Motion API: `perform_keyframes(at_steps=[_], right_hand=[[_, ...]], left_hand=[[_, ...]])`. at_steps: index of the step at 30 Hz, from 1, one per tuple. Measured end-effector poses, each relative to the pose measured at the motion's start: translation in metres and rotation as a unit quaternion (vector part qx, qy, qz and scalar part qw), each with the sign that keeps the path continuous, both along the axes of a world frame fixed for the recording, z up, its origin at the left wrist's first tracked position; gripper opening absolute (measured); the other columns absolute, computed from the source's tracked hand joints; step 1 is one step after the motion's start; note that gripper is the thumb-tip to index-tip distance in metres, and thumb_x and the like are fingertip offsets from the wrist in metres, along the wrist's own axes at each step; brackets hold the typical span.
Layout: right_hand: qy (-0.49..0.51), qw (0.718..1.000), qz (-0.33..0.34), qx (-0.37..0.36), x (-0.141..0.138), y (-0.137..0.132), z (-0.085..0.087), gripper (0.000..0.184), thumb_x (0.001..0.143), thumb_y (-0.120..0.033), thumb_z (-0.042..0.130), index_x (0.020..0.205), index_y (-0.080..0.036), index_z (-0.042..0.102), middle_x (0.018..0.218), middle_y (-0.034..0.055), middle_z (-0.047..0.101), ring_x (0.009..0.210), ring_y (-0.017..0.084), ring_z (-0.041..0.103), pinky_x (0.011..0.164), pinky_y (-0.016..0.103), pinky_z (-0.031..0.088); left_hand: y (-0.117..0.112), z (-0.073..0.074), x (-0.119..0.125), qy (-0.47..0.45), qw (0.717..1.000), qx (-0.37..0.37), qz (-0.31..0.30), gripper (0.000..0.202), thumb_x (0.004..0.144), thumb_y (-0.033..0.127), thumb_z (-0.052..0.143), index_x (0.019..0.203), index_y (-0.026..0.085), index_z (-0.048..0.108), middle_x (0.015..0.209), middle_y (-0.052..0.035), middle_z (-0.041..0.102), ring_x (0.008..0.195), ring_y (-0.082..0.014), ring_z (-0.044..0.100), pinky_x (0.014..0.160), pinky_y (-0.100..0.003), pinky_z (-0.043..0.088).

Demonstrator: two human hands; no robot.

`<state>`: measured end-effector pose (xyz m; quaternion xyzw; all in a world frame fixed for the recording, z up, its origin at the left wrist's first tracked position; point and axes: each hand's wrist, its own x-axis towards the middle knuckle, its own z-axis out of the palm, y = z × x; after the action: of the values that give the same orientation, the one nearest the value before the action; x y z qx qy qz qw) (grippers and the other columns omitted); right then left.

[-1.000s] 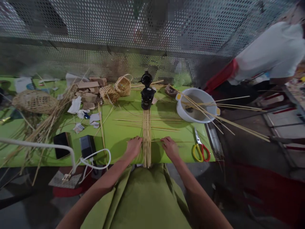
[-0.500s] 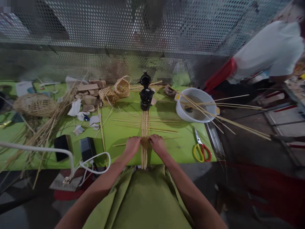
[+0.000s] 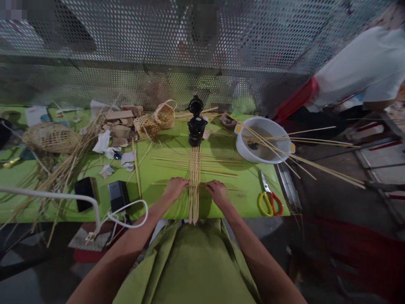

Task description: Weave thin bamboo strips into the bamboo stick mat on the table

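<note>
Several long bamboo strips (image 3: 194, 202) lie side by side, running from a black lidded pot (image 3: 196, 131) toward my apron. Several thinner cross strips (image 3: 218, 173) pass through them on the green tabletop. At the left edge of the lengthwise strips, my left hand (image 3: 175, 188) has its fingers closed on a thin cross strip (image 3: 158, 184). My right hand (image 3: 217, 192) is a short way off the right edge, its bent fingers closed over the same cross strip. Its end sticks out beyond each hand. The fingertips' exact grip is partly hidden.
A white basin (image 3: 264, 154) with long strips across it stands at the right, near scissors (image 3: 268, 200). Small woven baskets (image 3: 164, 116), wood blocks (image 3: 122, 122), a phone (image 3: 85, 194) and a power bank (image 3: 118, 196) with a white cable are left. A person in white (image 3: 354, 63) is beyond.
My right hand has shifted right, away from the lengthwise strips. My left hand stays by their left edge, and the cross strip lies at a different slant. The view has moved slightly.
</note>
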<state>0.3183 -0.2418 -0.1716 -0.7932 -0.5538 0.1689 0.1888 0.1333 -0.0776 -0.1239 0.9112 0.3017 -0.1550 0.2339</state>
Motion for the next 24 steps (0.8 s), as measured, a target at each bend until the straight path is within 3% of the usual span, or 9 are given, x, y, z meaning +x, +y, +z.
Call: perform_keyframes(at_steps=[4, 9, 16, 24], right_hand=[[-0.048, 0.999, 0.001, -0.016, 0.001, 0.012, -0.003, 0.017, 0.1, -0.022, 0.055, 0.097, -0.023, 0.072, 0.098, 0.0054, 0.073, 0.093, 0.02, 0.064, 0.082, 0.031, 0.041], [-0.066, 0.998, 0.005, -0.025, 0.007, 0.025, -0.002, 0.018, 0.099, -0.02, 0.054, 0.096, -0.022, 0.072, 0.099, 0.008, 0.072, 0.095, 0.022, 0.062, 0.084, 0.032, 0.041], [-0.063, 0.997, 0.025, -0.022, 0.001, 0.025, -0.002, 0.017, 0.098, -0.02, 0.056, 0.105, -0.021, 0.072, 0.106, 0.0098, 0.07, 0.1, 0.023, 0.06, 0.088, 0.034, 0.042], [0.002, 1.0, 0.001, 0.002, 0.003, 0.028, -0.01, 0.018, 0.098, -0.02, 0.055, 0.103, -0.021, 0.073, 0.1, 0.0069, 0.071, 0.09, 0.02, 0.063, 0.083, 0.031, 0.046]], left_hand=[[0.005, -0.007, 0.007, 0.004, 0.999, 0.053, -0.004, 0.027, 0.101, 0.03, 0.046, 0.094, 0.028, 0.072, 0.094, -0.0057, 0.073, 0.094, -0.0226, 0.063, 0.091, -0.037, 0.045], [0.016, -0.015, 0.012, -0.006, 0.998, 0.065, -0.007, 0.02, 0.099, 0.03, 0.053, 0.107, 0.02, 0.067, 0.095, -0.0081, 0.073, 0.092, -0.0237, 0.065, 0.089, -0.037, 0.045], [0.024, -0.019, 0.012, -0.036, 0.997, 0.057, -0.037, 0.014, 0.097, 0.03, 0.057, 0.102, 0.021, 0.067, 0.103, -0.0076, 0.071, 0.1, -0.0239, 0.065, 0.089, -0.036, 0.042], [0.022, -0.019, 0.014, -0.075, 0.995, 0.058, -0.039, 0.014, 0.098, 0.028, 0.056, 0.104, 0.022, 0.068, 0.107, -0.0052, 0.07, 0.11, -0.024, 0.059, 0.095, -0.039, 0.04]])
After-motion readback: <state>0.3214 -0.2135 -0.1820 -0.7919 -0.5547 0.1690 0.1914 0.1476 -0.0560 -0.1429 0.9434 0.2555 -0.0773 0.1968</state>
